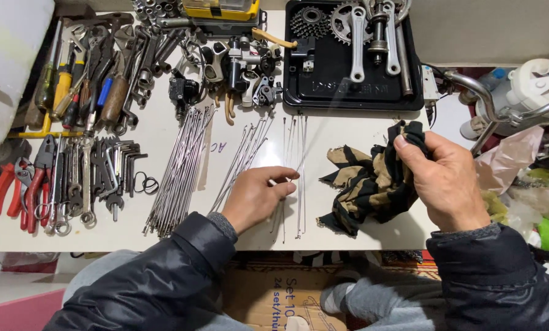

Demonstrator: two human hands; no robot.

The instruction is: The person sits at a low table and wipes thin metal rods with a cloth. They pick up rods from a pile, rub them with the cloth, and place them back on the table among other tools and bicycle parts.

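Your left hand [257, 195] lies palm down on the white table [164, 236], fingers bent and pinching together at the tips, right on the thin loose spokes [299, 178] in the middle of the board. These spokes run near to far, their long axis almost straight away from you, with the fingertips crossing them from the left about halfway along. Whether a spoke is truly lifted between the fingers cannot be told; the tips touch them.

Your right hand [446, 184] is well to the right, closed around the top of a black and tan striped rag [366, 184], which hangs down and spreads on the table just right of the loose spokes. So the left hand is the nearer one to the spokes.

To the left of your left hand lie two more bundles: a smaller spoke bundle [244, 156] beside it and a thick spoke bundle [179, 171] further left, both slanting from near left to far right. Beyond them are wrenches and pliers [60, 184] at the left edge, and a black tray [348, 86] with cranks and sprockets at the far side. Free table remains only at the near edge.
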